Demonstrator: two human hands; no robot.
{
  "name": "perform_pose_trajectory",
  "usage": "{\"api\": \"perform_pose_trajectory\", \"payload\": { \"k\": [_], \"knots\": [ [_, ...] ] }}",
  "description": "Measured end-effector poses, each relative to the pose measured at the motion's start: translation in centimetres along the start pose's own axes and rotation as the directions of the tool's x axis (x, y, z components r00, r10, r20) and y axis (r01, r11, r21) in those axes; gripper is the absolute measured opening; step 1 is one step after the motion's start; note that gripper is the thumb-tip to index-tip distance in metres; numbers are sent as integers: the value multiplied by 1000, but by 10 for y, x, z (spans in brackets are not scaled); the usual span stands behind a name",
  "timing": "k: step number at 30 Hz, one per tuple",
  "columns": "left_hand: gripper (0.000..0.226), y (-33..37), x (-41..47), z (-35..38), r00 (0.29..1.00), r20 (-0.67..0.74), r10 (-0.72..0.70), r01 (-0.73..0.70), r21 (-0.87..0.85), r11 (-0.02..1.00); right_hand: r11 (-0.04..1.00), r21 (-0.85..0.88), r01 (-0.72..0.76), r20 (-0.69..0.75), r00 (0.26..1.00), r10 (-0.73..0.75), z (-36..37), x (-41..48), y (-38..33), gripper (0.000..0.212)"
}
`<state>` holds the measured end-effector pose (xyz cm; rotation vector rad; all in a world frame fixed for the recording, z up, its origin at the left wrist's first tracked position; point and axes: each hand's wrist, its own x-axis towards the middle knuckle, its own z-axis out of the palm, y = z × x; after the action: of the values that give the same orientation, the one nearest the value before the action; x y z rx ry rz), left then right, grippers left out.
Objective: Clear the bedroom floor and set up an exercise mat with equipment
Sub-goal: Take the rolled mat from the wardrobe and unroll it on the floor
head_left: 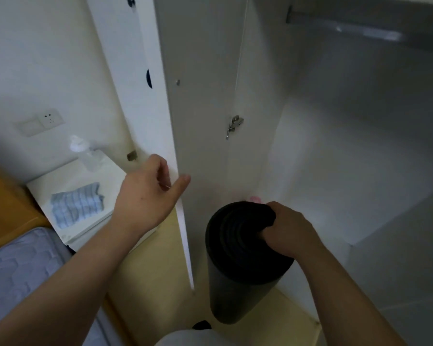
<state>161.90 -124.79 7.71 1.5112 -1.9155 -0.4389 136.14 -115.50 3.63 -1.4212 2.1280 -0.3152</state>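
A rolled black exercise mat (233, 278) stands upright at the mouth of an open white wardrobe (335, 151). My right hand (288, 231) grips the top rim of the roll, fingers tucked into its coils. My left hand (148, 196) holds the edge of the open wardrobe door (200, 101), thumb on the inner face and fingers behind it. A small pink thing (255, 198) shows just behind the mat's top, on the wardrobe floor; what it is I cannot tell.
A white bedside table (60, 186) at the left carries a folded striped cloth (76, 203) and a clear pump bottle (88, 153). A grey-blue mattress (18, 268) fills the lower left. A wall socket (48, 119) is above the table. The floor (155, 270) is pale yellow.
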Motion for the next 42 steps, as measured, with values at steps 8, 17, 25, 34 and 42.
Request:
{"api": "perform_pose_trajectory", "payload": {
  "k": [8, 17, 25, 34, 42],
  "knots": [
    [43, 39, 11, 29, 919, 253, 301, -304, -28, 952, 987, 61, -150, -68, 986, 154, -5, -23, 50, 27],
    [27, 112, 23, 84, 751, 411, 517, -489, -180, 854, 914, 229, -335, -204, 902, 381, -14, -54, 92, 25],
    [25, 185, 48, 133, 594, 425, 683, -633, -278, 723, 804, 373, -462, -338, 740, 582, -24, -77, 114, 27],
    [28, 223, 69, 187, 613, 406, 678, -649, -229, 725, 730, 479, -488, -424, 600, 678, -24, -91, 118, 27],
    [25, 246, 78, 215, 637, 386, 667, -628, -243, 740, 647, 526, -552, -431, 482, 762, -26, -87, 113, 34]
  ]
}}
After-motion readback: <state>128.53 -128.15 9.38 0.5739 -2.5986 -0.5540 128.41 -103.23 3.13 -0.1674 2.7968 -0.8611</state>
